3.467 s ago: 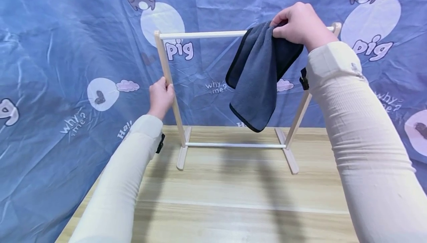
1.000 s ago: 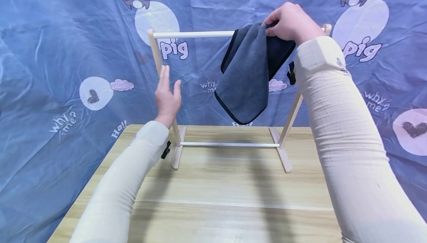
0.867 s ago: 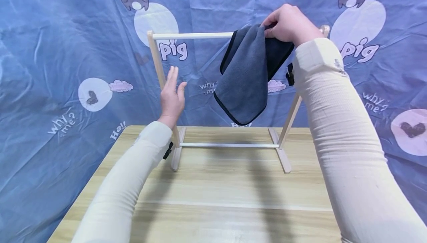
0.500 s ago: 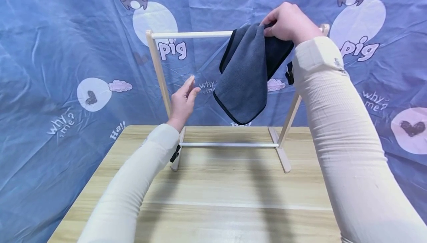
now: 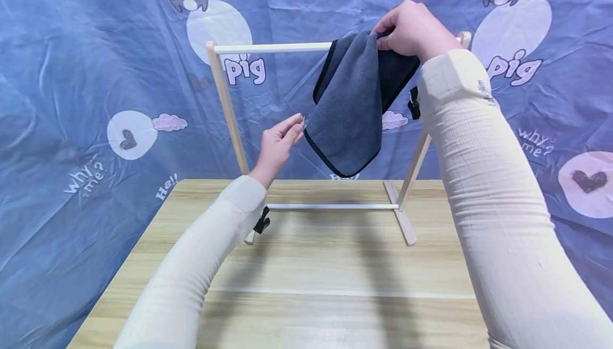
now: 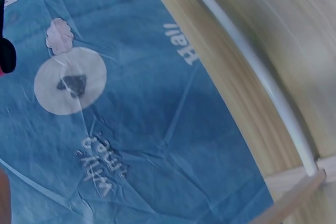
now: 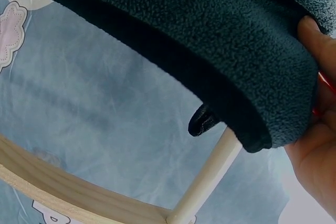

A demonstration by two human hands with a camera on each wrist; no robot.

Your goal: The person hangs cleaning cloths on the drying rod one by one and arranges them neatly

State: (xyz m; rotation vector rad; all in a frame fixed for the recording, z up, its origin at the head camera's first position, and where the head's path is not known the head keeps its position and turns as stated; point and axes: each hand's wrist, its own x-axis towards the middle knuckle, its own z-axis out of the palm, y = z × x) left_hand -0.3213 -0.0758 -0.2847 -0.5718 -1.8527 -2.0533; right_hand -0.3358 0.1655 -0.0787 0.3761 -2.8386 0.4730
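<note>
A dark grey towel (image 5: 345,109) with black trim drapes over the white top bar (image 5: 273,48) of a wooden rack. My right hand (image 5: 414,30) pinches its upper part between thumb and fingers, just at the bar. The right wrist view shows the towel (image 7: 210,40) close up, with the thumb (image 7: 320,45) on the cloth and a small black loop (image 7: 203,120) at the trim. My left hand (image 5: 275,147) is beside the towel's left edge, thumb and fingers extended and close together, fingertips right at the trim. In the left wrist view only a sliver of that hand shows.
The rack's left post (image 5: 227,107) stands behind my left forearm, its right post (image 5: 414,171) below my right wrist. A lower white bar (image 5: 335,206) joins the feet on the wooden table (image 5: 335,269). A blue patterned curtain (image 5: 86,99) hangs behind and at left.
My left hand has let go of the rack's left post, straightened its fingers and moved right to the towel's edge. My right hand stays on the towel, whose front flap hangs spread wider.
</note>
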